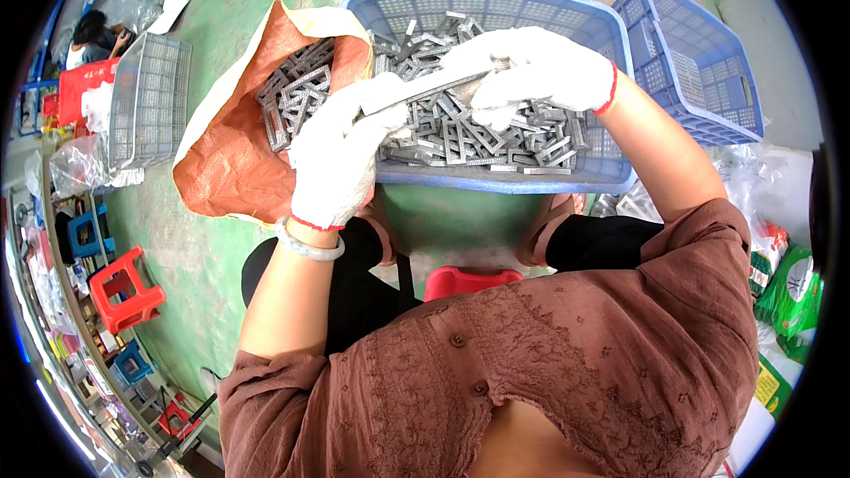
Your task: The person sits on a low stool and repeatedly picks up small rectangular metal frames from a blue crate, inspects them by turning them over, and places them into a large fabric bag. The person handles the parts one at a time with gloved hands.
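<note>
The white-gloved left hand (336, 155) pinches one end of a slim grey bar (429, 86) between thumb and fingers; the white-gloved right hand (540, 71) has its fingers curled about the other end, hiding that tip; directly beneath the fingers, a blue crate (496, 181) holds grey frame-shaped pieces (456, 142), partly covered by the hands; left of the left fingers, an orange sack (226, 164) holds more such pieces; right of the right fingers stands a second blue crate (740, 111); farther right, green packages (792, 288) carry printed marks, bent and partly cut off; far left, a person (93, 33) shows small, hard to make out.
</note>
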`<state>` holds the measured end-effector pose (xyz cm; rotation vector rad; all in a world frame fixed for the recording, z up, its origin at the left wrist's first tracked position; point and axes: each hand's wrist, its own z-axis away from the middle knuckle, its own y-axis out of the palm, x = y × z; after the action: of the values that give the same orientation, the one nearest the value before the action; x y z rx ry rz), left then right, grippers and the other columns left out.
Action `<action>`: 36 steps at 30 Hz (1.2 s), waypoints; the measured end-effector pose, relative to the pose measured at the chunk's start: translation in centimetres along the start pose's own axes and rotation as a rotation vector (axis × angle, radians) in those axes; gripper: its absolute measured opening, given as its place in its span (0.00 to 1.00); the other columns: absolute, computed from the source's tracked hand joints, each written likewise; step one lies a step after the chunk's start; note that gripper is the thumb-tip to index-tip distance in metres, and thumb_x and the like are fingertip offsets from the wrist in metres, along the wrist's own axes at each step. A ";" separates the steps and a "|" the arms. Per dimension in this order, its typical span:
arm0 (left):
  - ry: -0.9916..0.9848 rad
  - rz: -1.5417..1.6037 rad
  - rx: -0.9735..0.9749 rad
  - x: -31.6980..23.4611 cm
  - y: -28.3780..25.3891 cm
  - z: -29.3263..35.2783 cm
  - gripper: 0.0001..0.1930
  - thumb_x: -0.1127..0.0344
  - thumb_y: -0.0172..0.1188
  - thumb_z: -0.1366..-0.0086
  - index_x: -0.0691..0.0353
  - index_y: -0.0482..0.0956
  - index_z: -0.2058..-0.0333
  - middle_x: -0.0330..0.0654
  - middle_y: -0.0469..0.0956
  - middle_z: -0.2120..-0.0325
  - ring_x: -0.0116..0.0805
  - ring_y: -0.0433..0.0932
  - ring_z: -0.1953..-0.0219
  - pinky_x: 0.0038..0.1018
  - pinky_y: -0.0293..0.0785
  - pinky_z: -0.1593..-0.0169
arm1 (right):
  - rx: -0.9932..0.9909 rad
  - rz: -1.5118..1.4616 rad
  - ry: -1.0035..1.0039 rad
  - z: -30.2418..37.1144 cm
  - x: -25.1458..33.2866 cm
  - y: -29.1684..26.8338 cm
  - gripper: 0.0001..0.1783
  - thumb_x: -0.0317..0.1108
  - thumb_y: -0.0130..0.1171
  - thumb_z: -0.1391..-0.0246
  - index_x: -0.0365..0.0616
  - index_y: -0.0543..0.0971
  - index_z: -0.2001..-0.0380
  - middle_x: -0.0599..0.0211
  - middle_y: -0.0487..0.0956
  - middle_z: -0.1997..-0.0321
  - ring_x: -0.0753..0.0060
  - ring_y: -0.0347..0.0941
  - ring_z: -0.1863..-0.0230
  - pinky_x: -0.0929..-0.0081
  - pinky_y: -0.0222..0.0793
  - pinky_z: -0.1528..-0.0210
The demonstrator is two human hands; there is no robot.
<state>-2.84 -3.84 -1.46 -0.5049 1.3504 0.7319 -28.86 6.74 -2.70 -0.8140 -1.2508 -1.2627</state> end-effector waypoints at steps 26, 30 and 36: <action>0.058 -0.130 0.100 0.0 -0.1 0.6 0.19 0.78 0.59 0.34 0.73 0.75 0.45 0.45 0.80 0.55 0.31 0.81 0.57 0.27 0.79 0.51 | -0.064 -0.111 -0.003 0.7 -0.3 0.4 0.23 0.34 0.58 0.36 0.39 0.73 0.39 0.60 0.81 0.51 0.70 0.80 0.55 0.73 0.79 0.54; -0.024 -0.068 0.091 -0.6 0.6 0.9 0.19 0.74 0.61 0.33 0.72 0.74 0.44 0.43 0.81 0.57 0.28 0.80 0.59 0.24 0.79 0.54 | -0.112 -0.096 -0.119 0.4 -1.3 0.5 0.21 0.40 0.57 0.35 0.37 0.77 0.45 0.64 0.80 0.61 0.72 0.78 0.62 0.76 0.77 0.63; -0.057 -0.049 0.104 -1.0 0.8 0.9 0.20 0.72 0.62 0.33 0.72 0.73 0.44 0.44 0.81 0.57 0.28 0.81 0.62 0.24 0.81 0.57 | -0.121 -0.187 0.046 0.4 -0.8 0.9 0.19 0.39 0.57 0.35 0.35 0.77 0.48 0.63 0.80 0.63 0.71 0.78 0.66 0.75 0.76 0.68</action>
<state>-2.86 -2.78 -0.27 -0.4294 1.3110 0.6279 -27.94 7.43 -3.21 -0.7629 -1.2449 -1.5114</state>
